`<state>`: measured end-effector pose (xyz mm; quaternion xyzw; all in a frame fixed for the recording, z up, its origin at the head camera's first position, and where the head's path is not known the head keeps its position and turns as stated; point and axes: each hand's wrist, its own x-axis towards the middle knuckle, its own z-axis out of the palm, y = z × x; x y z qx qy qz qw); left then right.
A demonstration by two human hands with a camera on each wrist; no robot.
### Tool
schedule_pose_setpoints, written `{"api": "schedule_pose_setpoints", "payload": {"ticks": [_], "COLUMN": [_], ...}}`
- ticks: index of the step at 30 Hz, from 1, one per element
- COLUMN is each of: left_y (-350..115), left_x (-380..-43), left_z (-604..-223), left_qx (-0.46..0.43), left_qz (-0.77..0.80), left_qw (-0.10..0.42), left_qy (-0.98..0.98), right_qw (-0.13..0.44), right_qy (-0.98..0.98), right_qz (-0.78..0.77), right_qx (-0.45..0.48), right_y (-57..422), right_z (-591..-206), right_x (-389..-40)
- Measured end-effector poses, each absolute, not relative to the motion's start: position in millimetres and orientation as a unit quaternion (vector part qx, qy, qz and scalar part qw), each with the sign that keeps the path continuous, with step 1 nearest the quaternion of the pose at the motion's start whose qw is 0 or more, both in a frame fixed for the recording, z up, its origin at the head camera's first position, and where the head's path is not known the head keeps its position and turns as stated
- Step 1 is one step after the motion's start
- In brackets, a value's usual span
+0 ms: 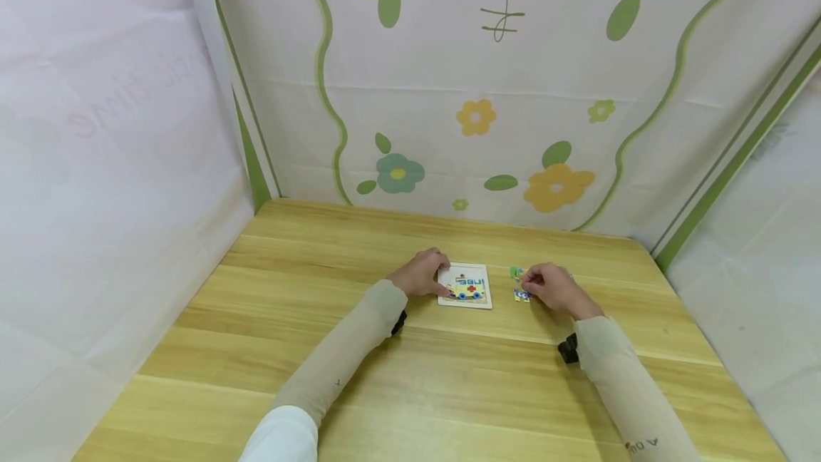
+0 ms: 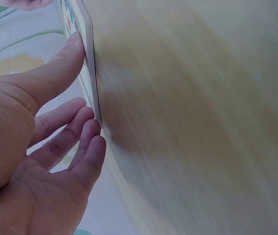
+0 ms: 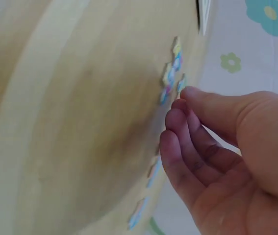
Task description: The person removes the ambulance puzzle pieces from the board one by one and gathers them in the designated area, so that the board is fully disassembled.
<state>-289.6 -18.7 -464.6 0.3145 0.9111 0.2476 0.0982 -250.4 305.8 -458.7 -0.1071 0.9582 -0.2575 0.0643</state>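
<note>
While the white-framed puzzle on the tabletop, printed with a yellow, red-crossed vehicle, is gripped at nine o'clock by the left hand, multicoloured pieces at three o'clock are overhung by the bunched right hand; a pinch cannot be confirmed

Wood-look tabletop, yellowish, grain running left-right, rounded far corners. Cloth walls on three sides. Far wall: off-white, fold creases, green wavy lines at left and right, printed flowers. Teal flower low left, orange flower low right, more higher up, some cut off by top edge. Lettering "Happ" turned sideways. Left wall: whitish, wrinkled, faint lettering. Right wall: whitish. Green band by far-left corner, another far right. Light soft.
</note>
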Motion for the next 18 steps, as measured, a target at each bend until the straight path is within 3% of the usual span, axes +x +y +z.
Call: {"api": "schedule_pose_setpoints", "payload": {"ticks": [18], "left_y": [2.1], "left_x": [-294.9], "left_z": [-457.3], "left_qx": [0.326], "left_qz": [0.192], "left_qw": [0.119], "left_qy": [0.918], "right_qw": [0.112], "right_qy": [0.936], "right_qz": [-0.238], "right_qx": [-0.235], "right_y": [219.8], "right_z": [-441.9], "right_x": [-279.7]}}
